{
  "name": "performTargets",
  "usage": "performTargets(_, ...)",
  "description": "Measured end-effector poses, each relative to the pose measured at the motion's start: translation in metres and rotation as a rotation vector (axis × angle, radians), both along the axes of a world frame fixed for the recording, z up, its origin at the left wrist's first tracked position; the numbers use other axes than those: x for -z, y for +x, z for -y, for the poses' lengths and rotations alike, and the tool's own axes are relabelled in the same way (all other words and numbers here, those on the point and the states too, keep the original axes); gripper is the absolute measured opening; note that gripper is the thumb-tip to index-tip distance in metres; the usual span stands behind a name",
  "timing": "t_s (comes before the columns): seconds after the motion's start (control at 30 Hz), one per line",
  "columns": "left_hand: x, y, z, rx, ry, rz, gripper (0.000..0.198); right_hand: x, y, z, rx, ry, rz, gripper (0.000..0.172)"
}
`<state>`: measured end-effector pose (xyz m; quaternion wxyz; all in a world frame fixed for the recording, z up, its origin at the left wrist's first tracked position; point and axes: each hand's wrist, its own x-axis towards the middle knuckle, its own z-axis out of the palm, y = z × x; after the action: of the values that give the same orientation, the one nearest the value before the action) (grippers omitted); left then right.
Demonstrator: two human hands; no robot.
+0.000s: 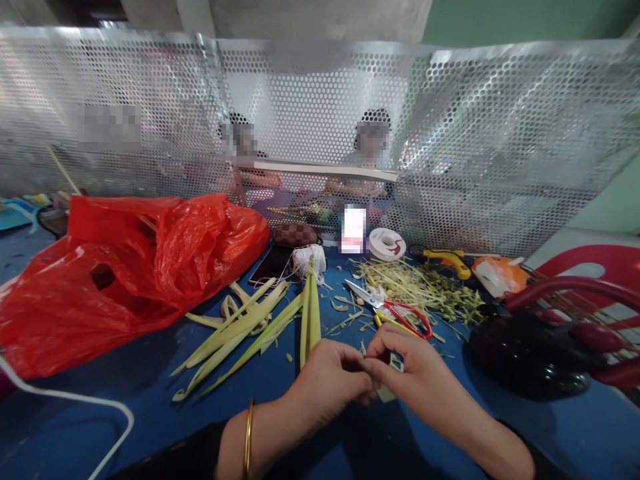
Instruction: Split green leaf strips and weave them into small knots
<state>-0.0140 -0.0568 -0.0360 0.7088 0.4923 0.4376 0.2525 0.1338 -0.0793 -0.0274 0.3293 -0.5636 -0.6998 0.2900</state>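
- Loosely spread, the crumpled, glossy red plastic bag (pixel 215 247) lies near the long, pale-green leaf strips (pixel 245 327); a tug on it might shift them. Its film is creased; they taper, with a curled tip or two.
- The fuzzy white ball of thread (pixel 311 257) trails loose strands that could snag on the strips.
- The left hand (pixel 333 380) has its fingertips drawn in narrow; I cannot tell exactly what they grip.
- The small, flat pale-green piece (pixel 386 393) is between the hands, partly covered; uneven pulling could tear it, if it is thin.
- The right hand (pixel 413 367) pinches that piece with thumb and forefinger.
- The stringy, dry-looking yellow-green clippings (pixel 410 283), beyond the right hand, could hide a dropped scrap.
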Motion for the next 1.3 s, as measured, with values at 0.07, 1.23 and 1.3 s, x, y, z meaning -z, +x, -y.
performTargets(0.07,0.000,-0.001,0.001,0.017,-0.005,0.008,0.007,0.000,-0.001,0.000,0.007,-0.017,-0.038,0.017)
performTargets(1.23,-0.005,-0.008,-0.008,-0.116,-0.218,0.269,0.018,0.001,0.007,-0.006,0.058,0.002,-0.207,0.015)
performTargets(1.3,-0.005,-0.008,-0.008,-0.134,-0.216,0.274,0.017,0.002,0.008,-0.006,0.020,-0.003,-0.238,0.015)
